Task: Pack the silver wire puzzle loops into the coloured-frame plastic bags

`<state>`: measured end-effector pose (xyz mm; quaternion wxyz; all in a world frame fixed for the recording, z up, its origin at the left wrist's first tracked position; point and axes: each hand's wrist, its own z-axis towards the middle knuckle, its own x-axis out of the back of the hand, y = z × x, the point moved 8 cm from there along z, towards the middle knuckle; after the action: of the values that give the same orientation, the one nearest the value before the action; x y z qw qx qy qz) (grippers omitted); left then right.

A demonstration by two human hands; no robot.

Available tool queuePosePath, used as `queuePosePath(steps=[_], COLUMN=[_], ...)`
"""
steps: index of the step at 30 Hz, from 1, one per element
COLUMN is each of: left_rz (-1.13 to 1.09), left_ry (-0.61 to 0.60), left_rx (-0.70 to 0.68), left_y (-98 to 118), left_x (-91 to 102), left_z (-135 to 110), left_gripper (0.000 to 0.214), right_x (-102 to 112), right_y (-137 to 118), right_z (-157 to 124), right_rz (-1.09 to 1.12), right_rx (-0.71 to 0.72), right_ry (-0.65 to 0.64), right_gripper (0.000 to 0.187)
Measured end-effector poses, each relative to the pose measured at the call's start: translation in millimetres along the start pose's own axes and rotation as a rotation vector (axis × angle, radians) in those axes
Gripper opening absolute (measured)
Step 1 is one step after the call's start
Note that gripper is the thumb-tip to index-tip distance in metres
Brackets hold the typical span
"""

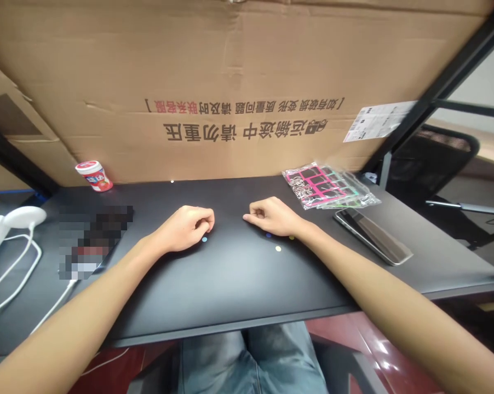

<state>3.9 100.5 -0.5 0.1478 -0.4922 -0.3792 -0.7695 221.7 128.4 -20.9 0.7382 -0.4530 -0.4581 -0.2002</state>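
Both of my hands rest on the black desk, fingers curled into loose fists. My left hand lies left of centre with a small blue dot just beside its knuckles. Right of centre, my right hand has its fingertips pressed together; whether they pinch anything is hidden. A dark blue dot, a yellow dot and another small dot lie on the desk under and beside that wrist.
A big cardboard sheet stands along the back of the desk. A small red-and-white container sits at the back left. Clear bags of pink and green frames and a phone lie at right. White cables lie at left.
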Motion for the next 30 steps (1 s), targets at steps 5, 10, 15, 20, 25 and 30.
queuePosePath(steps=[5, 10, 15, 20, 25, 30], left_rz=[-0.02, -0.002, 0.001, 0.009, 0.011, -0.001], left_ry=[-0.002, -0.005, -0.005, -0.011, 0.015, 0.022], left_rx=[0.005, 0.01, 0.006, -0.026, -0.008, -0.011], left_y=[-0.7, -1.7, -0.7, 2.4, -0.2, -0.2], left_x=[0.2, 0.9, 1.8, 1.3, 0.3, -0.3], left_z=[0.0, 0.0, 0.5, 2.2, 3.1, 2.7], left_gripper=[0.022, 0.022, 0.021, 0.02, 0.02, 0.02], right_x=[0.6, 0.4, 0.3, 1.4, 2.6, 1.9], right_y=[-0.9, -0.8, -1.0, -0.6, -0.4, -0.6], right_z=[-0.1, -0.4, -0.6, -0.7, -2.3, -2.2], right_rz=[0.01, 0.031, 0.038, 0.022, -0.002, -0.005], right_rx=[0.0, 0.0, 0.005, 0.014, 0.023, 0.016], right_ry=[-0.006, -0.011, -0.026, -0.02, -0.008, -0.013], right_gripper=[0.04, 0.04, 0.037, 0.039, 0.04, 0.039])
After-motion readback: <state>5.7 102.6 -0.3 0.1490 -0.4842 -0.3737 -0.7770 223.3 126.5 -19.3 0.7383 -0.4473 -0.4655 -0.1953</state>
